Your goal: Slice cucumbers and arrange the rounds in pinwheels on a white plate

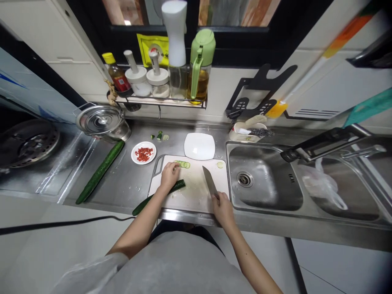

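Note:
My right hand [221,205] is closed around the handle of a kitchen knife [209,179], its blade slanting up and left above the right part of the white cutting board [196,200]. At the board's upper left, my left hand [170,176] has its fingers bent and drawn together at the near end of a short row of cucumber slices [184,164]. One loose slice [219,165] lies by the upper right corner. Beneath my left wrist, partly hidden, a cut cucumber [177,185] lies across the board's lower left edge.
Behind the board sits a white plate [199,146]; left of it, a small dish [143,153] holds chopped red pieces. A whole cucumber [101,171] lies near a lidded steel pot [102,122]. To the right is a sink [266,179]. Bottles line a wall rack [165,101].

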A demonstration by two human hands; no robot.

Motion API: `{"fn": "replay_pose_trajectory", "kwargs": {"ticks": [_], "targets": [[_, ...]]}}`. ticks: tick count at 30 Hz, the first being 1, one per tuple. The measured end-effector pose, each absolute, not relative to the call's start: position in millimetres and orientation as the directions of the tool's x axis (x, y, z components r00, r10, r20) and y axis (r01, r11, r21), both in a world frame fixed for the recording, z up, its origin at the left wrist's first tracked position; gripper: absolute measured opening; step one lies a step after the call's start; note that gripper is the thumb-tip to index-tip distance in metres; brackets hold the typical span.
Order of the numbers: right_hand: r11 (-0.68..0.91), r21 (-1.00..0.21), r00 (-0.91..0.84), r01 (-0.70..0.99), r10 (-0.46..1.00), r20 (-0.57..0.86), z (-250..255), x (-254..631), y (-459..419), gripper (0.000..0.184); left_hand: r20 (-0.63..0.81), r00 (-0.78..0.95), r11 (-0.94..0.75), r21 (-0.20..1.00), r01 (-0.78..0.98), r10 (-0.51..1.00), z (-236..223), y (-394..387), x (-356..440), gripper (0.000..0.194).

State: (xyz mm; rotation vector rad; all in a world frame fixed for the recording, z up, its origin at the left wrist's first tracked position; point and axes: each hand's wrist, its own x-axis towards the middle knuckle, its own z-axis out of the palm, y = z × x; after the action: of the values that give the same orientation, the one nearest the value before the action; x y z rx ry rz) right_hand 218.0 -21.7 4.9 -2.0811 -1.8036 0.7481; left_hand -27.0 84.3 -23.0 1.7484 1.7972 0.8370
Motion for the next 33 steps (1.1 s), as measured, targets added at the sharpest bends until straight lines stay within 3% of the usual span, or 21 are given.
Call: {"fn": "replay_pose_trajectory", "kwargs": {"ticks": [4,9,17,28,33], "targets": [[-0.179,-0.566,0.001,0.804,0.954,-0.300,7,208,-13,0.027,0.127,0.126,-0.179,0.706,0.685,0.984,-21,46,-41,0.019],[-0.173,-0.503,-0.069,0.846,0.902,-0.425,15,193,-9,0.025,0.170,0.263,-0.308,0.654,0.691,0.950,-27,24,-43,0.024],[-0.129,-0.376,-0.090,0.918,0.854,-0.513,38,168,-10,0.022,0.234,0.315,-0.392,0.593,0.704,0.920,-41,20,-44,0.029],[-0.101,-0.403,-0.161,0.910,0.808,-0.567,49,142,-17,0.029,0.256,0.337,-0.423,0.553,0.718,0.906,-44,19,-46,0.034],[-0.095,-0.361,-0.145,0.928,0.798,-0.585,48,137,-20,0.029,0.230,0.341,-0.410,0.553,0.725,0.912,-44,19,-46,0.034]]}}
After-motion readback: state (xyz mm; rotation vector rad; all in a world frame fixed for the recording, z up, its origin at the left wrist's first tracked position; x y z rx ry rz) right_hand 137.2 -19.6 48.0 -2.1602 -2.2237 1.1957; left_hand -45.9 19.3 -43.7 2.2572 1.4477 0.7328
